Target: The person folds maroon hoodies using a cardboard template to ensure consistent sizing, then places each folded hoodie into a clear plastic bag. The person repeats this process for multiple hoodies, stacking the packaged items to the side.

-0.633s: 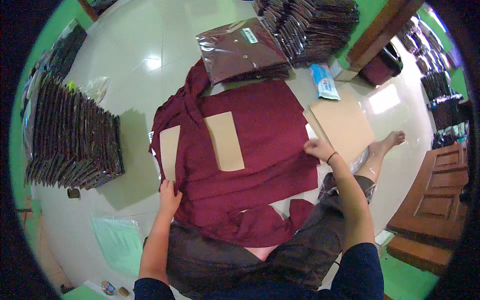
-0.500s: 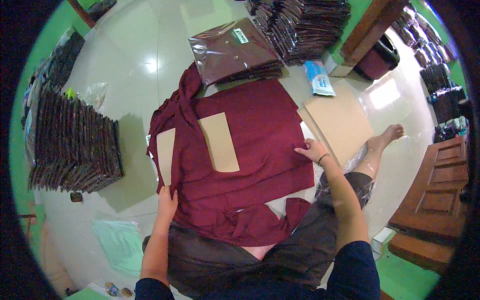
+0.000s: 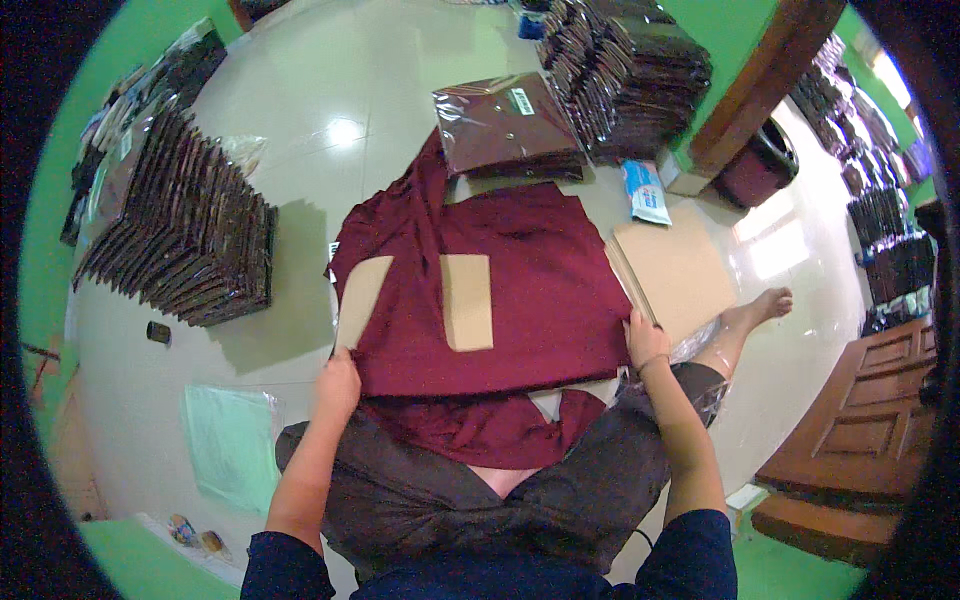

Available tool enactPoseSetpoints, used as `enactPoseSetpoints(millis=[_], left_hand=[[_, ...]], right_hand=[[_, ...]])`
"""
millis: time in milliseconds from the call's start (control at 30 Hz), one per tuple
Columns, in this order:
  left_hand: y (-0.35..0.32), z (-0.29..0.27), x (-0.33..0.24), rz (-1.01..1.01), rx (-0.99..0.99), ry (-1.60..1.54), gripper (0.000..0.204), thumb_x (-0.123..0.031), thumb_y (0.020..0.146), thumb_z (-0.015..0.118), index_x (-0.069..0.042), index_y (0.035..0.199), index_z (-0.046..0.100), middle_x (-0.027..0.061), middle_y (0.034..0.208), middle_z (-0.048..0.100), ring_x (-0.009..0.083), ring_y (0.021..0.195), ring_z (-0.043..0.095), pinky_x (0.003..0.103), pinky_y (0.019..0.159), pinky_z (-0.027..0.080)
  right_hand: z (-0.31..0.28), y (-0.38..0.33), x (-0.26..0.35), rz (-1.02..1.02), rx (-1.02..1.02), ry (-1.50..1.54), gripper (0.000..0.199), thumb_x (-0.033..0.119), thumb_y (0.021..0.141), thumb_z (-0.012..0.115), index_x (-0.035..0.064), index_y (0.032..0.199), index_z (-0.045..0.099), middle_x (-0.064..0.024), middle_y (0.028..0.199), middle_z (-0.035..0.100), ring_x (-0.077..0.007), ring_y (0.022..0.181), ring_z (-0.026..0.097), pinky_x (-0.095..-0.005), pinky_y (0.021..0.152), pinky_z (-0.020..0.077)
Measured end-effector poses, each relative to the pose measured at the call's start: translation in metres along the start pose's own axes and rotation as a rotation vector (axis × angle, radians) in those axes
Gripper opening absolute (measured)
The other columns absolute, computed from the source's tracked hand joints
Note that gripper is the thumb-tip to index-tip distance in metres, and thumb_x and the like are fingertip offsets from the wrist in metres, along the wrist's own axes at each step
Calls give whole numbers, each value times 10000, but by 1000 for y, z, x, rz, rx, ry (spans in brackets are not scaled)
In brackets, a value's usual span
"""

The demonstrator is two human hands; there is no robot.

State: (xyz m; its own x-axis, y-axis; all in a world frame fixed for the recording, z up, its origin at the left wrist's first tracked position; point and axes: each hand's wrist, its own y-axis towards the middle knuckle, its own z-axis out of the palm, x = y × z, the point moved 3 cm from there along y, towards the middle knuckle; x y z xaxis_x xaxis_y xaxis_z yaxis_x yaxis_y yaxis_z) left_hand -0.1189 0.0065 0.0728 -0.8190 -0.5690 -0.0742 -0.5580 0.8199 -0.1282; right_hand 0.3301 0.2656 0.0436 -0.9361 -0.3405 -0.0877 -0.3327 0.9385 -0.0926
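Observation:
A maroon knit garment [image 3: 560, 310] lies spread on the floor before my lap, its near edge pulled fairly straight. My left hand [image 3: 340, 382] pinches its near left corner, and my right hand [image 3: 648, 342] grips its right edge low down. On the cloth rests a tan cardboard piece [image 3: 468, 305]; another tan cardboard area [image 3: 362, 298] shows left of a fabric fold, and whether they join beneath is hidden. A narrower length of the cloth runs up the left side toward a clear-bagged maroon garment stack [image 3: 505, 125]. More maroon cloth bunches below the straight edge, against my lap.
Cardboard sheets [image 3: 690, 270] lie stacked at right, beside a blue-white soft pack [image 3: 645, 190]. Tall piles of bagged garments stand at left [image 3: 190, 220] and far right [image 3: 630, 80]. Pale green plastic [image 3: 230, 445] lies near left. A wooden post [image 3: 760, 95] rises behind.
My right hand has slid nearer along the right edge, and my left has risen slightly. The near part of the cloth is now tauter and straighter. The head view has shifted.

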Motion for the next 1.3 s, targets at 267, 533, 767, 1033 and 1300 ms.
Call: enactPoseSetpoints(millis=[267,533,767,1033,1300], left_hand=[[-11,38,-12,82,100,-290,361,-216,761,553,31,1020,509,258,1045,508,407,963,514,450,868,424],[36,41,-19,33,-11,-583,439,-302,767,623,21,1036,496,184,1060,464,341,1024,465,397,870,407],[54,34,-19,96,-18,-611,412,-355,756,644,-10,956,540,167,931,559,330,918,534,404,787,439],[69,38,-14,4,200,-611,423,-394,752,636,-21,929,544,135,918,569,299,897,558,403,760,455],[70,37,-9,-12,262,-654,459,-402,748,640,-2,953,543,155,928,568,308,933,550,404,798,447]], right_hand=[[-5,-12,56,-68,-79,-154,507,222,783,527,73,1255,423,-149,1178,489,-284,969,541,-395,769,446],[0,101,114,-406,-36,461,414,34,810,456,-8,1220,419,-202,1246,445,-350,1175,400,-393,990,335],[21,199,120,-522,26,290,347,142,795,555,86,1127,475,-138,1089,509,-328,968,518,-409,800,441],[-24,205,188,-288,-466,213,235,173,809,565,9,974,533,-164,945,540,-329,890,522,-408,770,428],[-19,235,350,-325,-228,478,357,281,855,540,-12,1059,543,-199,991,557,-344,968,514,-378,891,388]])
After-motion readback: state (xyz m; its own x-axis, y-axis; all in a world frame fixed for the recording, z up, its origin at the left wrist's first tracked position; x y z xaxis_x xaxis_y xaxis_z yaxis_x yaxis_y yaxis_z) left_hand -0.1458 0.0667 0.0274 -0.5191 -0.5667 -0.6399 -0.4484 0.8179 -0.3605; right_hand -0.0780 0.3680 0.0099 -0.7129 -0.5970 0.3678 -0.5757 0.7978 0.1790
